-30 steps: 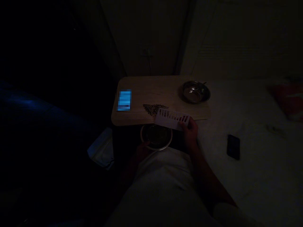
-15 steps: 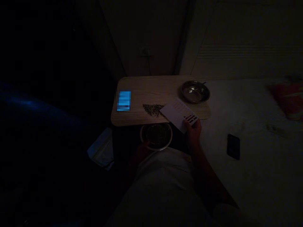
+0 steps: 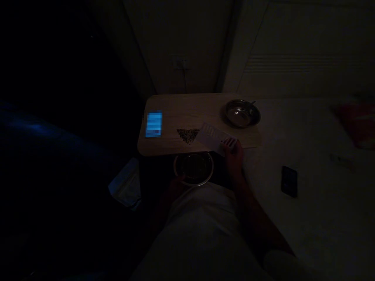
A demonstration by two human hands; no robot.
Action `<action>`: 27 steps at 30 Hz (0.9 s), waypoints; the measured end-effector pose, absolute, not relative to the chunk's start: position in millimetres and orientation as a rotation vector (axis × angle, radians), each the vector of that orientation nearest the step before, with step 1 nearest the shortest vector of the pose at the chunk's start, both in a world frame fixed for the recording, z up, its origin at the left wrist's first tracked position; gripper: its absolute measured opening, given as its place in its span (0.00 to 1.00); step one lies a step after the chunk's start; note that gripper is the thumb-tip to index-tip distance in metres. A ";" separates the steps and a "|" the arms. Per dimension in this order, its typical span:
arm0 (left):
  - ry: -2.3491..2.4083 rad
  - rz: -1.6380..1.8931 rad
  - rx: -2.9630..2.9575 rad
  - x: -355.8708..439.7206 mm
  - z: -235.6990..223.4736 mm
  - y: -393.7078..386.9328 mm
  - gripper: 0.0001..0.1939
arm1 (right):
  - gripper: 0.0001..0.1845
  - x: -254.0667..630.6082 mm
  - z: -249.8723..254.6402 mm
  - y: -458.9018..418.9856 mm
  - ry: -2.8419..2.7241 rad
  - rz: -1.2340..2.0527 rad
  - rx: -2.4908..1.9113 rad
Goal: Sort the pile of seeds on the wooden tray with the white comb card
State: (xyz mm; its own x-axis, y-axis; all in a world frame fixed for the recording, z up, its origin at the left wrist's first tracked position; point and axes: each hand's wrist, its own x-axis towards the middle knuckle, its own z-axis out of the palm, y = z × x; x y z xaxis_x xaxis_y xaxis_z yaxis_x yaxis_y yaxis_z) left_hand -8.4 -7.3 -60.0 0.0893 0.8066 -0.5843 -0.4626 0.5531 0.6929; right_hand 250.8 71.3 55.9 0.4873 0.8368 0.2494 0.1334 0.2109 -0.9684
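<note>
In dim light, my right hand [image 3: 233, 156] grips a pale card [image 3: 213, 136] with rows of slots by its near right corner. The card's left edge reaches the right side of a pile of small dark grains [image 3: 187, 135], perhaps seeds, on the wooden tabletop [image 3: 175, 107]. Below the front edge of the table, my left hand [image 3: 177, 182] holds the rim of a metal bowl [image 3: 211, 171]. What lies inside that bowl is too dark to make out.
A second metal bowl [image 3: 242, 114] with a utensil handle at its rim stands at the table's back right. A blurred blue screen [image 3: 154, 125] glows on the left. A dark phone [image 3: 289, 181] and a red package [image 3: 359, 123] lie on the pale surface to the right.
My right hand has moved the card slightly left and tilted it differently, so its edge sits closer over the grains. My left hand and its bowl have stayed put.
</note>
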 end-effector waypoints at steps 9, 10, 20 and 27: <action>1.154 0.882 0.321 6.9 -35.2 -2.0 0.15 | 0.09 247.2 66.3 76.8 -1.017 0.500 -1.292; 1.157 0.880 0.319 5.6 -36.4 -3.2 0.15 | 0.09 247.5 65.3 76.2 -1.030 0.505 -1.296; 1.230 0.891 0.351 3.1 -39.4 -2.6 0.20 | 0.10 246.7 63.4 73.2 -1.054 0.492 -1.334; 1.210 0.934 0.340 5.9 -41.6 -4.6 0.20 | 0.08 245.3 66.4 71.0 -1.099 0.489 -1.344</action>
